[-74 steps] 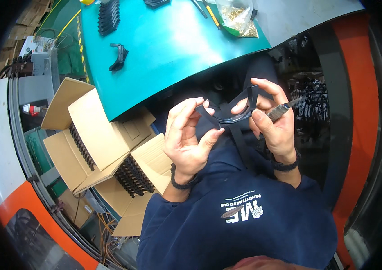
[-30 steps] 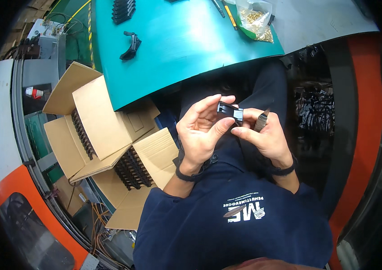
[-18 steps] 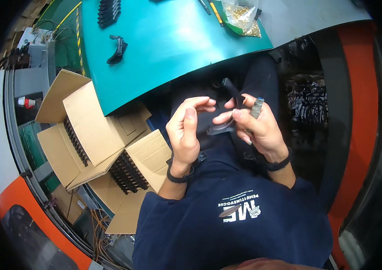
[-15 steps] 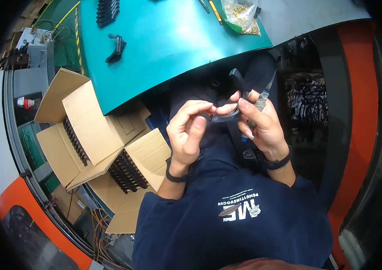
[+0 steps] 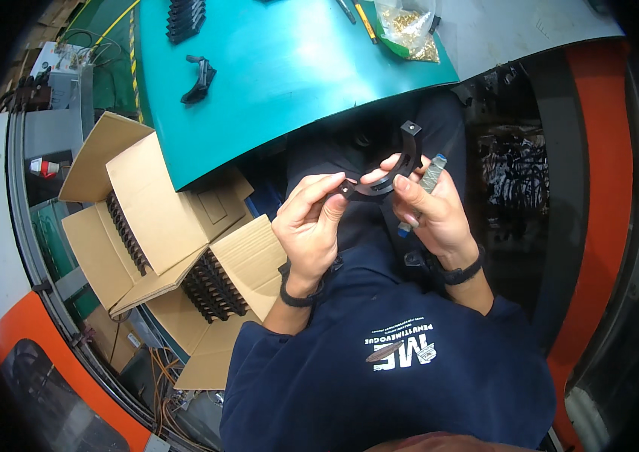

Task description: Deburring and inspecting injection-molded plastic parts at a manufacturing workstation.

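Observation:
Above my lap, both hands hold a black C-shaped plastic part (image 5: 412, 149) with a small metal dot at each end. The fingertips of my left hand (image 5: 307, 230) pinch its left end. My right hand (image 5: 446, 220) grips the arc farther right, thumb on the near side. Tucked in the same right hand is a slim knife with a wrapped handle (image 5: 432, 175) and blue bits at its ends; its blade is hardly visible now. A similar black curved part (image 5: 200, 80) lies on the green table (image 5: 274, 83), beyond my hands.
At the table's far left is a row of black parts (image 5: 186, 21). A clear bag of small brass-coloured pieces (image 5: 413, 34) lies far right, beside a yellow pen-like tool (image 5: 365, 22). To my left, an open cardboard box (image 5: 157, 207) holds rows of black parts (image 5: 212, 290).
The black part has turned, so its arc and both ends now show. My left fingers have closed on its left end. The knife has tilted in my right hand.

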Tool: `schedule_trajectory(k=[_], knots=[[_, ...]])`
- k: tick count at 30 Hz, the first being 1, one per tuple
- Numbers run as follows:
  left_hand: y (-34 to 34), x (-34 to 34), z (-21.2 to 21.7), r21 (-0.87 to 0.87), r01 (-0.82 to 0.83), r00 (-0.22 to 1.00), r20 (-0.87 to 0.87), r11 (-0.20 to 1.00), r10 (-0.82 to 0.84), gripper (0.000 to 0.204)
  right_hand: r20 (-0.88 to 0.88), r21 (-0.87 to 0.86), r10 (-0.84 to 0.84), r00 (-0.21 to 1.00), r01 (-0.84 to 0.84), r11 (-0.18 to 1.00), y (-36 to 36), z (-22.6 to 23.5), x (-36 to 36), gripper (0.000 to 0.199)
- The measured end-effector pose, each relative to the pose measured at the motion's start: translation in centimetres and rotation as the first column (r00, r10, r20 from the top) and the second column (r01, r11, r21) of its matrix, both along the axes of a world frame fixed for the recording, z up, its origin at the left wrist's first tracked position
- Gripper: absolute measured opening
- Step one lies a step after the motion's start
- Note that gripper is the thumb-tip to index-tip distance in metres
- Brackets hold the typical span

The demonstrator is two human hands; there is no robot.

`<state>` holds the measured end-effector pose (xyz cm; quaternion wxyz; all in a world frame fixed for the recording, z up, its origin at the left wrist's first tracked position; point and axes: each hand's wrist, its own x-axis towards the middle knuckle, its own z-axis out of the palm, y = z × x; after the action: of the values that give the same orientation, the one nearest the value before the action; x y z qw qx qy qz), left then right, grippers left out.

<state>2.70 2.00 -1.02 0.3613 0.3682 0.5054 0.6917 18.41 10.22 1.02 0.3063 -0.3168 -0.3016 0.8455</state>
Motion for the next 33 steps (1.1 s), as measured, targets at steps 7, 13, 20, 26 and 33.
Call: schedule_trajectory(k=[7, 13, 20, 26, 33], knots=[[1.0, 0.5, 1.0, 0.100, -0.111, 0.970, -0.206, 0.989, 0.130, 0.023, -0.147, -0.093, -0.038, 0.988, 0.024, 0.995, -0.6, -0.6, -0.4, 0.019], [1.8, 0.3, 2.3, -0.020, -0.173, 0.843, -0.520, 0.985, 0.138, 0.016, 0.259, 0.137, -0.112, 0.959, 0.078, 0.987, -0.8, 1.3, -0.9, 0.019], [2.2, 0.6, 3.0, -0.027, -0.147, 0.808, -0.580, 0.989, 0.104, 0.011, 0.241, 0.105, -0.087, 0.967, 0.064, 0.992, -0.9, 1.6, -0.9, 0.021], [2.4, 0.9, 2.6, -0.194, -0.105, 0.885, -0.466, 0.975, 0.002, 0.028, 0.522, 0.657, -0.350, 0.778, -0.106, 0.746, -2.0, 0.6, -1.5, 0.034], [2.9, 1.3, 2.3, -0.350, 0.116, 0.993, 0.061, 0.930, -0.101, 0.038, 0.491, 0.860, -0.513, 0.704, -0.298, 0.414, -2.1, -0.2, -1.9, 0.036]])
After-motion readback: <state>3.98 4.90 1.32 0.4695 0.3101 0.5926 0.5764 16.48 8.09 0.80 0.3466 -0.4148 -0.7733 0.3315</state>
